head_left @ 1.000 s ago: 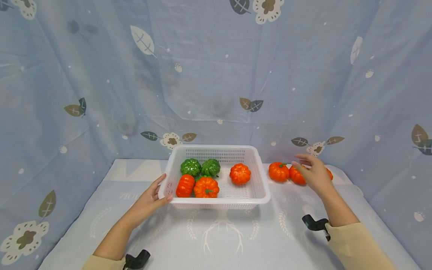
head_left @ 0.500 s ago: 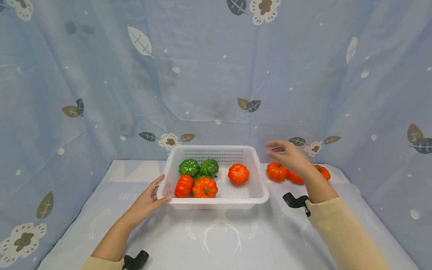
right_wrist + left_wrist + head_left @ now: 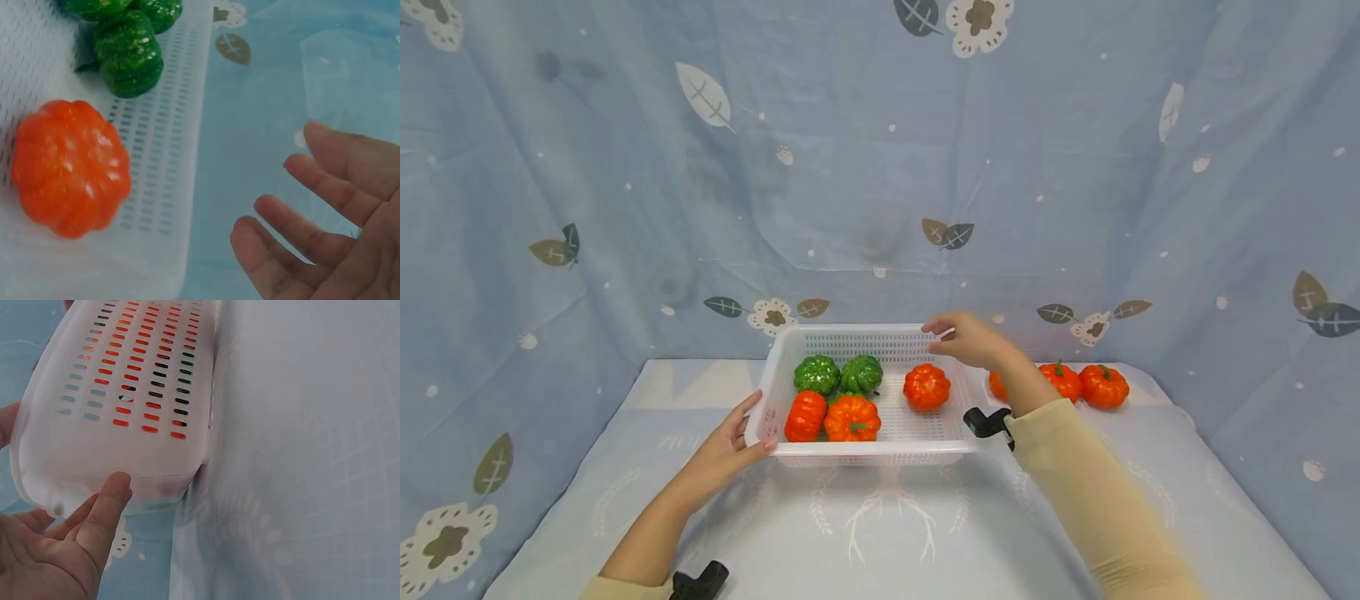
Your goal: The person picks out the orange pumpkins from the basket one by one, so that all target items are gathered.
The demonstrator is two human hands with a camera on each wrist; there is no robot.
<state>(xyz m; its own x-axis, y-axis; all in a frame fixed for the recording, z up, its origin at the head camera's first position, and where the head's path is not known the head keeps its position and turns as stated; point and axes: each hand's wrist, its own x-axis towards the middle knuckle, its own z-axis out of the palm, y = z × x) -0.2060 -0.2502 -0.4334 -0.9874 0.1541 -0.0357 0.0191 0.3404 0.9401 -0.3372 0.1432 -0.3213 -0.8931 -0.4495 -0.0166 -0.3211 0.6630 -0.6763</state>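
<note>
A white slotted plastic basket (image 3: 865,447) stands at the middle of the table. My left hand (image 3: 718,458) holds its left front corner, thumb on the front rim and fingers along the left side. In the left wrist view one fingertip (image 3: 117,481) rests against the outer wall. Over the back right of the basket hovers my right hand (image 3: 972,340), empty, fingers apart and loosely bent. Below it a ribbed orange mini pumpkin (image 3: 927,387) sits alone. Two green pumpkins (image 3: 817,376) and two orange ones (image 3: 852,418) cluster at the basket's left; another green piece is mostly hidden.
Three more orange pumpkins (image 3: 1104,387) line the table's back right, one partly behind my right forearm. A pale patterned cloth (image 3: 887,542) covers the table. Close behind the basket hangs a blue printed curtain (image 3: 880,183).
From above the orange pumpkins at the right, my right hand has swung left to the basket, holding nothing. My left hand keeps its hold. The head view has shifted slightly.
</note>
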